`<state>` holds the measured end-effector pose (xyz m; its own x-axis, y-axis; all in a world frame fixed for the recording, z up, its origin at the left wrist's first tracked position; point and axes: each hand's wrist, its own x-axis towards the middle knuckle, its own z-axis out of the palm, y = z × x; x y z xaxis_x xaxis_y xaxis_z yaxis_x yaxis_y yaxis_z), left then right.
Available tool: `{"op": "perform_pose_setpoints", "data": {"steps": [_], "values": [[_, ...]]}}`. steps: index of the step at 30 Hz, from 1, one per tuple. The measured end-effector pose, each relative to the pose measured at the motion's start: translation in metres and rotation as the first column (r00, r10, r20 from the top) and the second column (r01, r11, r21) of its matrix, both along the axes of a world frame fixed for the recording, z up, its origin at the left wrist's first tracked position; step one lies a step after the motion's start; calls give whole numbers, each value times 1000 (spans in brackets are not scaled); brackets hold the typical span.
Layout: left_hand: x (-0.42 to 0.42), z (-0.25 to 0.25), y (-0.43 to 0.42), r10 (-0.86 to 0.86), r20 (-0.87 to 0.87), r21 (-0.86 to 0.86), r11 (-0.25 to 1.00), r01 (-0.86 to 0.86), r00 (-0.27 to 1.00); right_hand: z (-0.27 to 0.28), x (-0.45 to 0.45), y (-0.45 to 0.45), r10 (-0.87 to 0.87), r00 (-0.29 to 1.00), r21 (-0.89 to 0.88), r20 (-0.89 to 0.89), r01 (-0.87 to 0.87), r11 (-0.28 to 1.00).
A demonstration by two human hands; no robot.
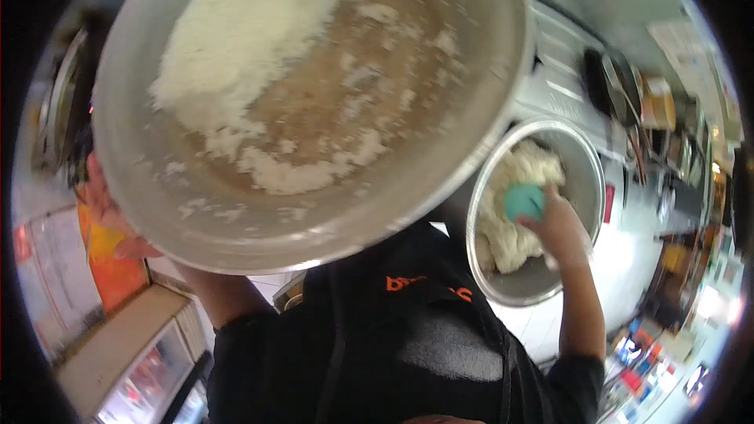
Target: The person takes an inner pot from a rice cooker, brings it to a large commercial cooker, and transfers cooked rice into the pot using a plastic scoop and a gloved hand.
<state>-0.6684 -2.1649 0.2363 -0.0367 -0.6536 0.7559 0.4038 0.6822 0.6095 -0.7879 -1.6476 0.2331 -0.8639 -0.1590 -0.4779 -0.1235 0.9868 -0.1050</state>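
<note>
A large metal pan (314, 255), tilted toward the camera, fills the upper part of the view. White cooked rice (243, 39) is heaped on its left side, and smaller clumps stick to its brownish base. My left hand (110, 208) grips the pan's lower left edge, with part of the fingers hidden behind it. To the right stands a smaller metal pot (585, 165) holding clumped rice (510, 243). Inside that pot, my right hand (561, 228) is closed around a round teal scoop or small bowl (525, 202), which touches the rice.
Behind the pot is a silvery metal counter or stove top (565, 71). Dark pans (620, 82) sit at the upper right, near shelves of kitchenware. A glass-fronted cabinet (149, 369) stands at the lower left. White floor tiles (542, 330) show below the pot.
</note>
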Motion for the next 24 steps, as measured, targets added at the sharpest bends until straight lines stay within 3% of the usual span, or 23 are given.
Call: {"op": "perform_pose_setpoints", "data": {"steps": [1, 2, 4, 5, 6, 7, 8, 11, 12, 14, 15, 16, 18, 20, 21, 22, 24], "values": [[-4, 2, -4, -42, -118, 16, 999, 44, 992, 17, 0, -1, 1, 999, -77, -36, -4, 997], [-7, 8, -5, -2, -138, 4, 1000, 3, 990, 38, 0, 3, -3, 998, -154, -70, -8, 988], [-11, 21, -9, -155, -108, 40, 986, 160, 982, 64, -1, 27, -41, 985, -250, -167, -2, 968], [-3, 32, -19, -134, -123, 28, 990, 139, 983, 81, 1, 30, -108, 984, -372, -140, 49, 927], [9, 47, -31, 133, 168, -357, 932, -66, 977, 96, 1, 31, -171, 980, -487, -99, 102, 867], [18, 54, -38, 472, 324, -711, 693, -118, 820, 105, 1, 34, -210, 976, -589, -65, 132, 797], [21, 54, -40, 483, 319, -713, 689, -129, 816, 113, 0, 33, -248, 968, -679, -19, 170, 714], [12, 57, -40, 31, 238, -581, 806, 117, 971, 135, 4, 7, -321, 925, -707, -201, 90, 701], [13, 57, -42, 32, 243, -579, 806, 119, 969, 132, -1, 8, -322, 900, -725, -294, 10, 689], [16, 57, -44, -167, 461, -492, 770, 407, 872, 144, -6, -11, -299, 908, -710, -295, 1, 704], [14, 58, -38, -207, 441, -449, 792, 414, 874, 144, -11, -15, -248, 902, -733, -353, -102, 673], [14, 59, -37, -212, 447, -444, 791, 421, 869, 145, -13, -18, -199, 891, -746, -408, -200, 635], [14, 60, -36, -230, 477, -411, 794, 447, 848, 153, -20, -15, -235, 919, -765, -316, -101, 636], [15, 61, -37, -242, 488, -400, 792, 461, 839, 158, -31, -21, -155, 859, -648, -488, -238, 723], [13, 63, -41, -261, 491, -397, 783, 480, 831, 162, -34, -25, -291, 857, -716, -425, -122, 688], [10, 63, -41, -273, 502, -382, 781, 494, 821, 170, -42, -25, -295, 861, -711, -414, -103, 695], [2, 61, -28, -149, 440, -409, 844, 345, 885, 194, -67, -28, -100, 879, -559, -467, -206, 803]]}}
